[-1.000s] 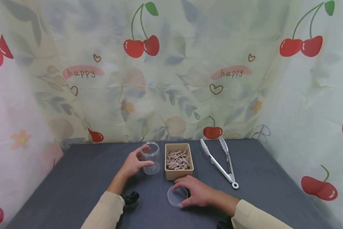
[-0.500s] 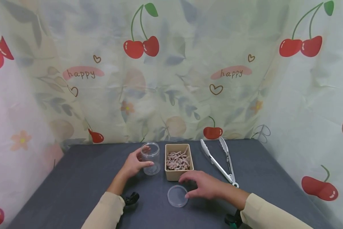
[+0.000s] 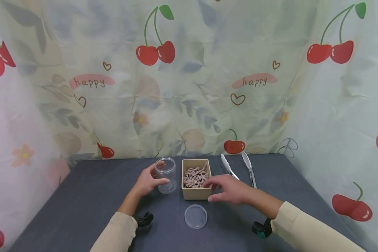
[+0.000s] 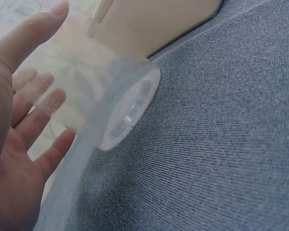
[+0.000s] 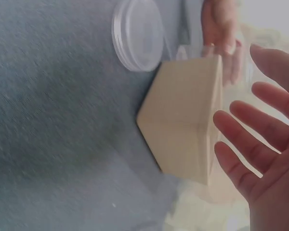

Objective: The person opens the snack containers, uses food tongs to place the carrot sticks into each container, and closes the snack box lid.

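Observation:
My left hand (image 3: 146, 182) holds a clear plastic jar (image 3: 167, 187), its thumb and fingers around the jar's side. The jar is uncapped and stands upright on the dark cloth; its round base (image 4: 130, 113) shows in the left wrist view. My right hand (image 3: 231, 189) hovers at the front right corner of a beige rectangular box (image 3: 196, 194), its fingers loosely bent with nothing between them. Inside the box lies a heap of short, thin, greyish-brown knobbly pieces (image 3: 195, 176). A round clear lid (image 3: 196, 217) rests flat on the cloth in front of the box.
Silver tongs (image 3: 228, 165) lie spread behind my right hand, their hinged end hidden by the forearm. A dark grey cloth (image 3: 91, 203) covers the table. Curtains (image 3: 189, 77) printed with cherries enclose the back and both sides.
My right hand has moved away from the lid, up and to the right, to the box's front right corner. The lid stays on the cloth. My left hand keeps its hold on the jar.

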A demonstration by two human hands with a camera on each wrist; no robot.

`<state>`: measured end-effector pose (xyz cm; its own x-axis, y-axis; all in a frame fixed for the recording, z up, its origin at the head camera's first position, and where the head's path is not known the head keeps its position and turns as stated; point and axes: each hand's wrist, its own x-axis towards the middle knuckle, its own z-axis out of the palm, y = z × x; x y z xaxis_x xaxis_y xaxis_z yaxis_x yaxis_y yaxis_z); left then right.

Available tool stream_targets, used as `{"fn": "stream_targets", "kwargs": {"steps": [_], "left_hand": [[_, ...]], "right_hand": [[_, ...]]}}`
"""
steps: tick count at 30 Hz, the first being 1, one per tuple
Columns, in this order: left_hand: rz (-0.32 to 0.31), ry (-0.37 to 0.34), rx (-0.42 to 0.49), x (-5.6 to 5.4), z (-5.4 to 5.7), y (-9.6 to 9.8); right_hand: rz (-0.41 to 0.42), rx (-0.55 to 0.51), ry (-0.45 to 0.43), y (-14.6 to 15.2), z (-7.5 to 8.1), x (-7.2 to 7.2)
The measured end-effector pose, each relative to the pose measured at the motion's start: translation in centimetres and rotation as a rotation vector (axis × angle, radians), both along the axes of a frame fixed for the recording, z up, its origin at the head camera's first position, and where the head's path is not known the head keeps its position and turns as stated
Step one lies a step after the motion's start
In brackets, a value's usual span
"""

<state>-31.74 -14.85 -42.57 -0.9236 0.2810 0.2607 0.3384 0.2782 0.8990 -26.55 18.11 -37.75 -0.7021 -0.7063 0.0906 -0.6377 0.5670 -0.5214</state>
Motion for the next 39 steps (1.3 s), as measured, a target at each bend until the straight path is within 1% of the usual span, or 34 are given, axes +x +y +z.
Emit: {"fn": "stream_targets", "kwargs": {"steps": [4,9,10,16,22,24,26,33,36,39], "left_hand": [[0.004,0.003,0.0,0.0,0.1,0.0],[0.009,0.0,-0.015,0.0,0.1,0.0],[0.009,-0.002,-0.015,0.0,0.1,-0.1],[0.007,0.008,-0.016,0.0,0.1,-0.1],[0.006,0.01,-0.028,0.1,0.0,-0.2],[0.007,0.003,-0.027,0.1,0.1,-0.2],[0.008,0.002,-0.026,0.1,0.1,-0.2],[0.018,0.004,-0.032,0.1,0.2,-0.2],[0.02,0.005,-0.027,0.1,0.1,-0.1],[0.021,0.014,-0.034,0.1,-0.1,-0.1]], "right_hand": [[-0.016,-0.009,0.032,0.5,0.8,-0.4],[-0.054,-0.042,0.057,1.4,1.4,-0.8],[-0.062,-0.049,0.074,1.6,1.5,-0.9],[-0.184,-0.097,0.153,2.5,1.4,-1.1],[-0.339,-0.119,0.26,3.7,0.3,-1.5],[-0.382,-0.125,0.281,4.2,-0.1,-1.7],[-0.419,-0.13,0.292,4.7,-0.6,-1.9],[-0.522,-0.139,0.29,6.5,-2.8,-2.8],[-0.558,-0.123,0.297,7.3,-3.7,-3.0],[-0.576,-0.089,0.308,8.1,-4.6,-3.2]]}}
